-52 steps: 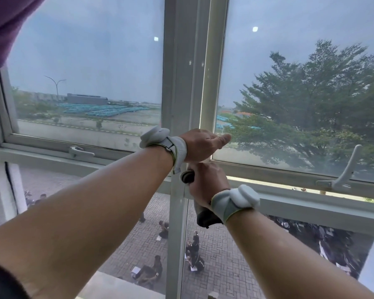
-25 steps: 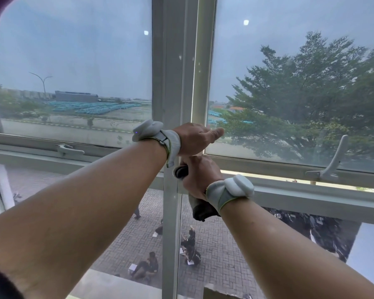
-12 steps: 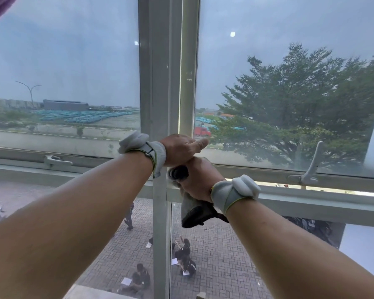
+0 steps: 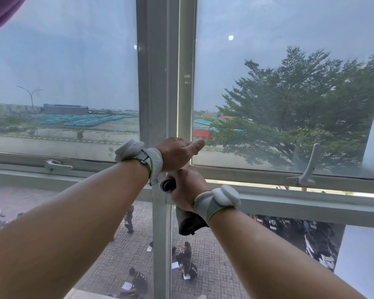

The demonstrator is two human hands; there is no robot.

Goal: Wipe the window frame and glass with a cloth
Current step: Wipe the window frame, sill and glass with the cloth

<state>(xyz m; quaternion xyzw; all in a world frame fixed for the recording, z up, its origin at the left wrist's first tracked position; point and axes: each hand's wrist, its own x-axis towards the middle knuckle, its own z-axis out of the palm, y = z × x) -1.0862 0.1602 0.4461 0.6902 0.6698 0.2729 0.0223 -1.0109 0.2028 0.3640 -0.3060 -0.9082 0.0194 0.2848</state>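
The pale window frame's upright post (image 4: 158, 83) stands between the left glass pane (image 4: 63, 67) and the right glass pane (image 4: 279, 50). My right hand (image 4: 188, 188) grips a dark bunched cloth (image 4: 189, 224) at the spot where the post meets the horizontal rail (image 4: 289, 203). One cloth end sticks out to the left of the fist and the rest hangs below the wrist. My left hand (image 4: 177, 153) lies just above the right hand against the post, thumb pointing right. Its fingers are hidden behind the hand.
A latch handle (image 4: 56, 165) lies flat on the left sash. Another latch handle (image 4: 307, 169) stands raised on the right sash, which is ajar at its bottom edge. A purple curtain (image 4: 2, 9) hangs at the top left. Lower panes show a paved yard far below.
Both hands have stayed together at the post and rail joint with the cloth held throughout. My view has drifted slightly, with the post shifting left in the frame.
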